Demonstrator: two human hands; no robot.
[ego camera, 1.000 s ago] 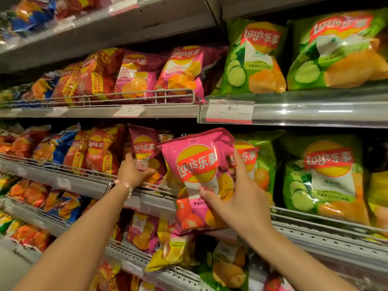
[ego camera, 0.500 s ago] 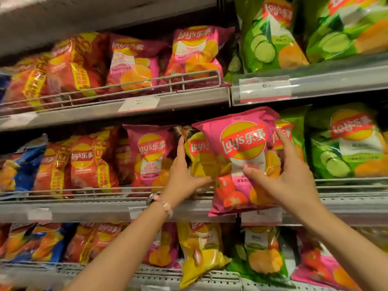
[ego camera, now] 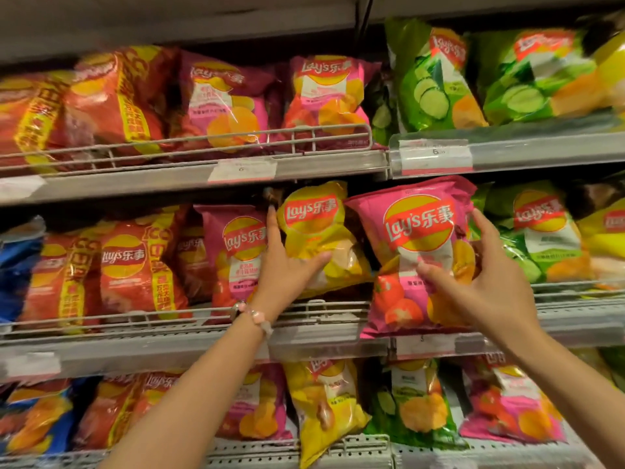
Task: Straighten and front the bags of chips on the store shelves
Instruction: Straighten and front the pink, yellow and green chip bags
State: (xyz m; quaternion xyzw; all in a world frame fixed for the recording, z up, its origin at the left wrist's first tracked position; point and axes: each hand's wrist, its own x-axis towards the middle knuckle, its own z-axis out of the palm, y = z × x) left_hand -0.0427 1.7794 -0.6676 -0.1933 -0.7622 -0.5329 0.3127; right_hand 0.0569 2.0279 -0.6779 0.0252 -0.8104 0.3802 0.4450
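Observation:
A pink Lay's chip bag point(ego camera: 412, 238) hangs in front of the middle shelf's rail, upright, its bottom below the shelf edge. My right hand point(ego camera: 487, 282) grips its right side, thumb across the front. To its left a yellow Lay's bag point(ego camera: 314, 228) leans tilted on the middle shelf. My left hand point(ego camera: 287, 265) presses on the yellow bag's lower left, index finger pointing up along its edge, thumb on its front. A darker pink bag point(ego camera: 233, 252) stands just left of that hand.
Red bags point(ego camera: 132, 265) and a blue bag point(ego camera: 17, 265) fill the middle shelf's left; green cucumber bags point(ego camera: 541, 231) stand at its right. A wire rail point(ego camera: 324, 309) and grey shelf edge point(ego camera: 169, 350) run in front. More bags fill the shelves above and below.
The view has drawn closer to the shelf. My left hand has settled on the yellow bag, which now shows more of its front. My right hand still holds the pink bag.

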